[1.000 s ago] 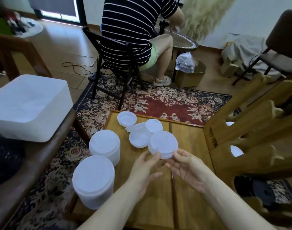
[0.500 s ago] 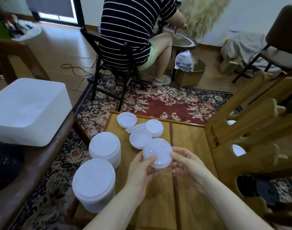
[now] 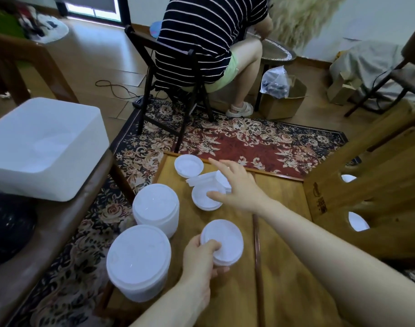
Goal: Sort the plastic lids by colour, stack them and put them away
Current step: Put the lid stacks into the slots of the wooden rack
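My left hand (image 3: 201, 260) grips a small stack of white lids (image 3: 225, 241) just above the low wooden table (image 3: 284, 279). My right hand (image 3: 237, 187) reaches forward with fingers spread over a cluster of loose white lids (image 3: 204, 199) near the table's far edge, and partly hides them. Whether it touches them is unclear. One more white lid (image 3: 188, 165) lies alone at the far edge. Two tall stacks of bigger white lids stand at the table's left side, one nearer (image 3: 139, 263) and one farther (image 3: 156, 207).
A white plastic bin (image 3: 43, 147) sits on a dark bench at the left. A wooden chair frame (image 3: 367, 190) stands close on the right, with white lids seen through its gaps. A person in a striped shirt (image 3: 201, 41) sits on a black chair beyond the patterned rug.
My right hand let go of the small stack and reached forward to the loose lids. My left hand brought the stack down and nearer, holding it alone.
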The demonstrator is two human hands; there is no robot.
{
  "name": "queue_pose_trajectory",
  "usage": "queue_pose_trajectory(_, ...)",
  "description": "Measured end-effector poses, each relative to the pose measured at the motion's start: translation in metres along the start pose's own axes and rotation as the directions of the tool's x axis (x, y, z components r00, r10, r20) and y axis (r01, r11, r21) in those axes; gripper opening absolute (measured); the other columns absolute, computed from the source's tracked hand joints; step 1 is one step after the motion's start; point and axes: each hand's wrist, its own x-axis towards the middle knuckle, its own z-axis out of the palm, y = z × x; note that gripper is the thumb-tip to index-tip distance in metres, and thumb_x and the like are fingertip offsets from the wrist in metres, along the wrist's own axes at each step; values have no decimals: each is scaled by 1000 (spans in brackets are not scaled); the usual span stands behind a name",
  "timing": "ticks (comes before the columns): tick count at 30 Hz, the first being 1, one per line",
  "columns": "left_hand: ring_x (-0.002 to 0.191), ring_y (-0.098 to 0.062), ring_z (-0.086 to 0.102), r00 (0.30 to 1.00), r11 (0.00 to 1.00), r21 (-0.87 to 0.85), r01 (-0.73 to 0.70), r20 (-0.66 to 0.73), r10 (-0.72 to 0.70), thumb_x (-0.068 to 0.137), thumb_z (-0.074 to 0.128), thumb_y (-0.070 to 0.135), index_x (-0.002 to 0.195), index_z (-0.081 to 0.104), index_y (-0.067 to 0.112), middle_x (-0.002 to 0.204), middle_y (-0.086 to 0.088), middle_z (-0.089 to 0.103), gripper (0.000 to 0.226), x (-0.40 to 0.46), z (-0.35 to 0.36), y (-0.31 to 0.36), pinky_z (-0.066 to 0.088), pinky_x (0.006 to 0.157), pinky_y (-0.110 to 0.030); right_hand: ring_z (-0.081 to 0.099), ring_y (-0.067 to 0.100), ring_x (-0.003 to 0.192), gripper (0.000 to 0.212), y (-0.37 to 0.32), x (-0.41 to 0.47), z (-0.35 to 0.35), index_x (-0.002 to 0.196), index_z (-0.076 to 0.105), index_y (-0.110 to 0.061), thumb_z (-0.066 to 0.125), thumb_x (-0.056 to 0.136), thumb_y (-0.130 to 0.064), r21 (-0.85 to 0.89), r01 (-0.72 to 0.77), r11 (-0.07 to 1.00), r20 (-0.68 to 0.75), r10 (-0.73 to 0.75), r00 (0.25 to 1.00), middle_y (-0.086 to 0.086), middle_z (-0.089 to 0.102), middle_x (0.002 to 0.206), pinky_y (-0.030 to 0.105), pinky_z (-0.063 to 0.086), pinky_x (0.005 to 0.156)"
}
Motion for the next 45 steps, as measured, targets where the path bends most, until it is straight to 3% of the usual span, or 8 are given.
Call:
queue_pose_trajectory(4, 76, -26, 61, 998, 1000, 26, 4, -59, -2, 94, 53, 0, 117, 57, 8, 97, -8, 59, 24, 5, -8, 5, 54, 52, -30, 8, 23, 149, 82, -20, 69, 18, 154, 13, -42, 57, 88, -61, -176, 65, 982, 164, -36, 986, -1, 13, 162, 53, 17, 116)
queue_pose_trajectory(10, 66, -25, 60, 995, 997, 57, 44, -96, -39, 92, 53, 1, 116, 58, 9, 96, -10, 60, 26, 13, -13, 9, 52, 51, -29, 19, 31, 145, 80, -23, 113, 52, 152, 23, -33, 56, 86, -62, -377, 63, 924, 426, 112, 898, 4, 30, 155, 60, 23, 112)
queue_pose_trajectory(15, 61, -24, 60, 993, 996, 91, 14, -118, -3, 92, 53, 5, 107, 61, 14, 89, -10, 63, 19, 11, -18, 7, 50, 57, -31, 34, 28, 133, 65, -12, 87, 54, 144, 39, -24, 61, 86, -43, -377, 48, 925, 400, 116, 909, 4, 42, 138, 48, 43, 96)
queue_pose_trajectory(20, 64, -25, 59, 987, 988, 136, -77, -126, 94, 93, 53, 2, 87, 58, 17, 86, -8, 62, 17, -3, -17, 0, 49, 44, -25, 45, 24, 122, 46, 2, 33, 40, 132, 48, -21, 58, 89, -33, -405, 101, 909, 398, 75, 914, 2, 47, 129, 40, 40, 90)
queue_pose_trajectory(33, 45, -21, 50, 987, 987, 56, -154, -42, 156, 91, 56, 1, 96, 65, 10, 86, -13, 65, 14, -34, -10, -25, 37, 38, -23, 46, 17, 124, 51, 16, -80, 14, 135, 48, -30, 54, 90, -53, -354, 4, 935, 526, 196, 828, -6, 50, 133, 41, 35, 102)
queue_pose_trajectory(40, 73, -27, 57, 985, 989, -12, -151, -81, 149, 91, 55, 5, 103, 64, 12, 98, -13, 66, 16, -11, -8, -16, 43, 45, -27, 60, 12, 103, 39, 29, -46, -8, 112, 66, -21, 60, 90, -53, 194, -293, 936, 172, 262, 950, -11, 65, 107, 29, 47, 87)
queue_pose_trajectory(43, 80, -27, 60, 981, 988, -23, -155, -119, 151, 93, 56, 8, 105, 62, 17, 101, -9, 66, 16, -3, -9, -9, 46, 47, -26, 50, 18, 124, 51, 36, -6, 4, 134, 51, -20, 62, 91, -43, 161, -300, 940, -51, 311, 949, 0, 53, 135, 39, 45, 98)
queue_pose_trajectory(45, 84, -25, 61, 981, 987, -18, -159, -118, 156, 95, 56, 9, 102, 60, 21, 100, -4, 65, 15, 1, -8, -6, 47, 48, -24, 35, 24, 135, 67, 38, 17, 14, 146, 35, -20, 64, 90, -43, 71, -327, 942, -41, 330, 943, 5, 39, 147, 44, 40, 102)
